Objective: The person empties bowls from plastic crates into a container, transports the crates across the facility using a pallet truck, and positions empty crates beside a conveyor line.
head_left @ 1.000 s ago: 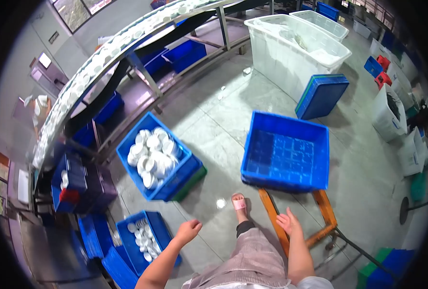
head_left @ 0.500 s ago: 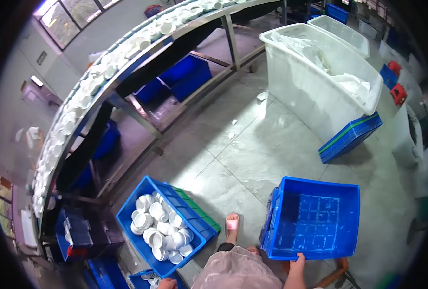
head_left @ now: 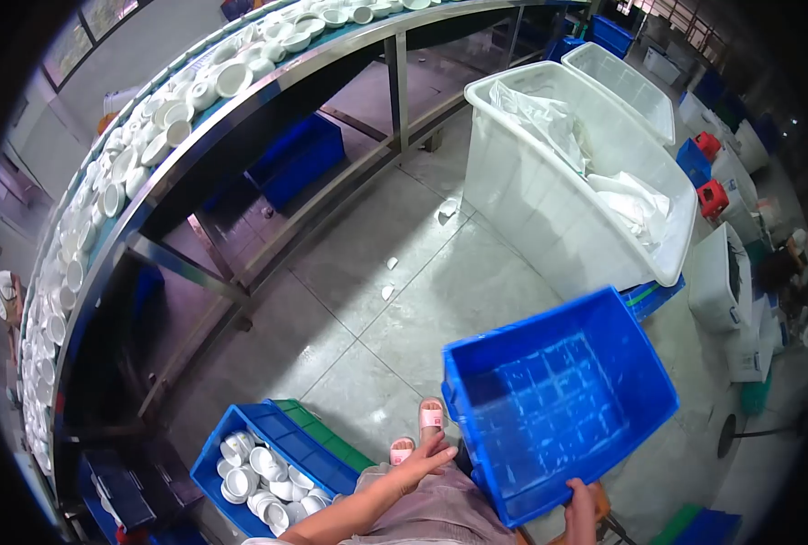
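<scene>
- Grey floor tiles spread out ahead of the hands, with a few pale scraps lying on them.
- Nearest, the right hand grips the near rim of an empty blue bin. The left hand is released, fingers spread, just beside the bin's left wall; contact there cannot be made out.
- Changed just now: the bin has swung askew to the body, and the left hand has come up from low on the left to this side of it. So the bin's grip rests with the right hand alone.
- The bin sits ahead of and between the hands, mostly to the right, its open mouth turned up and toward the body. Its long axis seems to slant from near left to far right, though the lens bends it; part of an orange frame shows below.
- Left of the left hand, another blue bin holds white bowls.
- Beyond the right hand and its bin stands a big white tub with white sheeting inside.
- Farther off, ahead and left of both hands, a conveyor curves past, crowded with white dishes.
</scene>
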`<move>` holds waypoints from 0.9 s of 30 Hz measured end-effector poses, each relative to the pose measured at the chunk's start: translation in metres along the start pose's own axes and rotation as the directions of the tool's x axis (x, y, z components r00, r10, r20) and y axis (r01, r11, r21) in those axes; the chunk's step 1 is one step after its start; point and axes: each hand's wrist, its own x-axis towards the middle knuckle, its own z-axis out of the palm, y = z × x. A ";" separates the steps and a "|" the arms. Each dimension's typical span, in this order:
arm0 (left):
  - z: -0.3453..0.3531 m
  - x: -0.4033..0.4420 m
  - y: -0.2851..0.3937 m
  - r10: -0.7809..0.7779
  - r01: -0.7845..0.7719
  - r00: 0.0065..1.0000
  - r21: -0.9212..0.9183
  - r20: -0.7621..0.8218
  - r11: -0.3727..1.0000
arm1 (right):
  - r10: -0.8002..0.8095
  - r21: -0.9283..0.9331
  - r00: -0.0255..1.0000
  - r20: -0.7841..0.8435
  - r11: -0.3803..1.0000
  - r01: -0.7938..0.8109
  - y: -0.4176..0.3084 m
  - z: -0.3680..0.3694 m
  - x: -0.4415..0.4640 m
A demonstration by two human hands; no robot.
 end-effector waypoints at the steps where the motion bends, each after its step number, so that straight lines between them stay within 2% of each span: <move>1: -0.001 -0.005 0.014 0.021 -0.021 0.999 -0.008 -0.030 1.000 | -0.028 -0.047 0.998 0.053 0.998 0.030 0.000 0.023 0.004; 3: -0.015 -0.008 0.026 -0.055 0.043 0.991 -0.094 -0.124 0.995 | -0.052 -0.091 0.989 0.137 0.994 0.064 -0.001 0.078 0.006; 4: -0.017 -0.012 0.022 -0.100 0.076 0.982 -0.153 -0.159 0.985 | -0.065 -0.174 0.975 0.210 0.979 0.103 0.018 0.079 0.023; 5: -0.041 0.003 0.006 -0.184 0.127 0.967 -0.292 -0.176 0.948 | -0.103 -0.216 0.960 0.262 0.963 0.163 0.026 0.107 0.038; 6: -0.056 0.010 0.002 -0.226 0.109 0.944 -0.420 -0.240 0.901 | -0.140 -0.254 0.939 0.313 0.941 0.225 0.029 0.140 0.049; 8: -0.076 0.006 -0.015 -0.359 0.058 0.874 -0.663 -0.327 0.746 | -0.151 -0.443 0.901 0.406 0.830 0.338 0.040 0.178 0.064; 9: -0.087 0.006 -0.016 -0.365 0.010 0.873 -0.737 -0.323 0.676 | -0.127 -0.535 0.884 0.451 0.754 0.381 0.034 0.202 0.064; 10: -0.095 0.013 -0.016 -0.299 -0.142 0.870 -0.779 -0.393 0.611 | -0.104 -0.616 0.869 0.484 0.664 0.423 0.024 0.228 0.066; 12: -0.127 0.020 -0.033 -0.164 -0.365 0.823 -0.727 -0.544 0.582 | -0.143 -0.541 0.745 0.651 0.601 0.588 0.002 0.287 0.057; 13: -0.155 0.020 -0.032 -0.211 -0.389 0.816 -0.782 -0.538 0.487 | -0.105 -0.588 0.730 0.675 0.521 0.618 -0.007 0.322 0.054; 14: -0.163 0.014 -0.015 -0.204 -0.436 0.790 -0.765 -0.577 0.475 | -0.063 -0.626 0.716 0.695 0.436 0.646 -0.015 0.356 0.054; 16: -0.168 -0.003 0.024 -0.187 -0.528 0.740 -0.731 -0.646 0.432 | 0.057 -0.590 0.643 0.764 0.467 0.659 -0.017 0.413 0.067; 18: -0.222 0.004 0.041 -0.244 -0.517 0.709 -0.724 -0.661 0.458 | 0.124 -0.595 0.600 0.790 0.391 0.702 -0.021 0.482 0.066; 20: -0.242 -0.008 0.060 -0.140 -0.512 0.778 -0.747 -0.613 0.424 | 0.186 -0.677 0.652 0.735 0.252 0.691 -0.029 0.534 0.041; 22: -0.270 -0.010 0.044 -0.136 -0.520 0.788 -0.767 -0.601 0.375 | 0.155 -0.649 0.630 0.761 0.206 0.732 -0.022 0.561 0.023; 23: -0.280 -0.008 0.047 -0.127 -0.556 0.764 -0.745 -0.633 0.367 | 0.190 -0.648 0.619 0.762 0.207 0.733 -0.013 0.580 0.027; 24: -0.283 -0.005 0.061 -0.118 -0.591 0.739 -0.722 -0.663 0.359 | 0.126 -0.601 0.589 0.798 0.228 0.766 -0.016 0.599 0.034; 25: -0.290 0.002 0.078 -0.051 -0.609 0.729 -0.681 -0.682 0.407 | 0.070 -0.562 0.564 0.823 0.248 0.789 -0.021 0.618 0.045; 27: -0.295 0.023 0.158 0.101 -0.636 0.724 -0.604 -0.682 0.480 | -0.014 -0.502 0.546 0.838 0.374 0.780 -0.061 0.662 0.064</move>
